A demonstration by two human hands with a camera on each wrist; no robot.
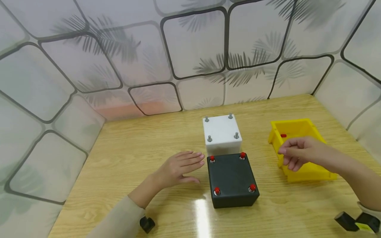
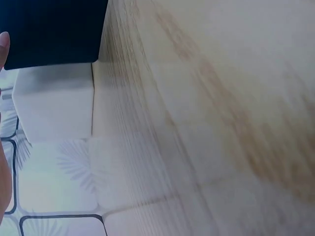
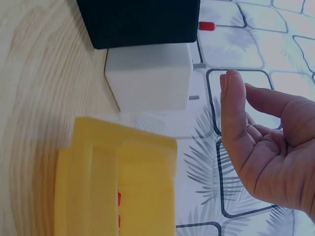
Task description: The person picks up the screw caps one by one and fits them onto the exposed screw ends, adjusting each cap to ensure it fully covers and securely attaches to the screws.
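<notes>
A black box (image 1: 233,178) stands on the table, a red cap (image 1: 252,187) on each top corner. Left of it my left hand (image 1: 180,167) hovers palm down, fingers straight, holding nothing; a fingertip (image 2: 4,40) shows at the left wrist view's edge. Over the yellow bin (image 3: 83,187) is my right hand (image 1: 302,153), its fingers loosely bent and the thumb close to the index finger. Nothing shows between them in the right wrist view. A small red piece (image 1: 283,135) lies inside the bin, partly hidden by its wall and my hand.
Directly behind the black box is a white box (image 1: 221,129) with metal bolts (image 1: 236,135) sticking up at its corners. A patterned fabric wall (image 1: 196,43) encloses the wooden table (image 1: 134,142) at the back and sides.
</notes>
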